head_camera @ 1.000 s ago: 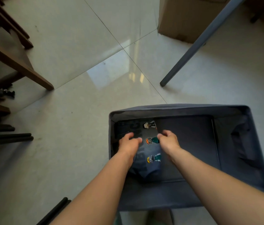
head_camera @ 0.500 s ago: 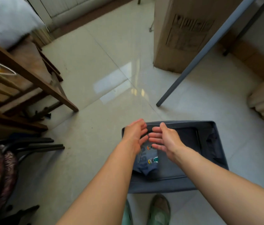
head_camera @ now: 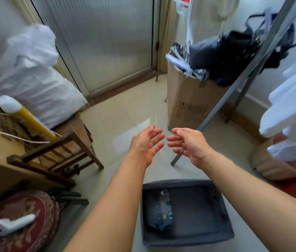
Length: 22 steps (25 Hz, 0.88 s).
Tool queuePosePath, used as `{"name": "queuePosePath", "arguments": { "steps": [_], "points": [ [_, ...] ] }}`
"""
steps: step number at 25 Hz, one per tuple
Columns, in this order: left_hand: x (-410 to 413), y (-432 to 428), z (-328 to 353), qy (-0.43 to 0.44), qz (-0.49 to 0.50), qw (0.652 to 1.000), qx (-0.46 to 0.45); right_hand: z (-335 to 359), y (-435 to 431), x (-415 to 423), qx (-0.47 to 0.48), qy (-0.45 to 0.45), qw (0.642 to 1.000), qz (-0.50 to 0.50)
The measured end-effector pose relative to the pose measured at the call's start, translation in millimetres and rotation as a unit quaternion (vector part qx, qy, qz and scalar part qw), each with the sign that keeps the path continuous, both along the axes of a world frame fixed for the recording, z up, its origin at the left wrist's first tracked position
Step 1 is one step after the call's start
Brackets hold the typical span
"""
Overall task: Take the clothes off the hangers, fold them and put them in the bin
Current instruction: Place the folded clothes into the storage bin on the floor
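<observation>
Above the bin, left hand and right hand splayed, grip empty, folded garment inside blurred, print unreadable

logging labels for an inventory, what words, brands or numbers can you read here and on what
No text here is legible.
Tall brown cardboard box: dark printed block low on its front, too blurred.
Folded dark blue garment in the dark grey fabric bin: small coloured cartoon prints, no readable words.
White plastic device on the round red patterned cushion: dark marks, too small.
</observation>
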<state>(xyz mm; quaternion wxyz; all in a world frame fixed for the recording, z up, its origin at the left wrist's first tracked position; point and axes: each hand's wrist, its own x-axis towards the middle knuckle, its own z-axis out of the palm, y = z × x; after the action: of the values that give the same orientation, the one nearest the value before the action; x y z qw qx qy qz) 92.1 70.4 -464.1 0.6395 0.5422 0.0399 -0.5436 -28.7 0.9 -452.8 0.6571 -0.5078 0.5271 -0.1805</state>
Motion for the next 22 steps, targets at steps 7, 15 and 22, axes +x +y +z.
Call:
{"name": "queuePosePath", "arguments": {
  "steps": [7, 15, 22],
  "points": [
    [-8.8, 13.1, 154.8, -0.056, -0.015, 0.994, -0.093, 160.7, 11.7, -12.0, -0.091, -0.078, 0.993, 0.007],
    [-16.8, 12.8, 278.9, -0.145, -0.114, 0.967, -0.174, 287.2, 30.9, -19.6, -0.207, -0.139, 0.968, -0.033],
    [-27.8, -3.6, 356.2, -0.191, -0.189, 0.931, -0.246, 357.0, 26.8, -39.4, -0.277, -0.153, 0.944, -0.089]
  ]
}}
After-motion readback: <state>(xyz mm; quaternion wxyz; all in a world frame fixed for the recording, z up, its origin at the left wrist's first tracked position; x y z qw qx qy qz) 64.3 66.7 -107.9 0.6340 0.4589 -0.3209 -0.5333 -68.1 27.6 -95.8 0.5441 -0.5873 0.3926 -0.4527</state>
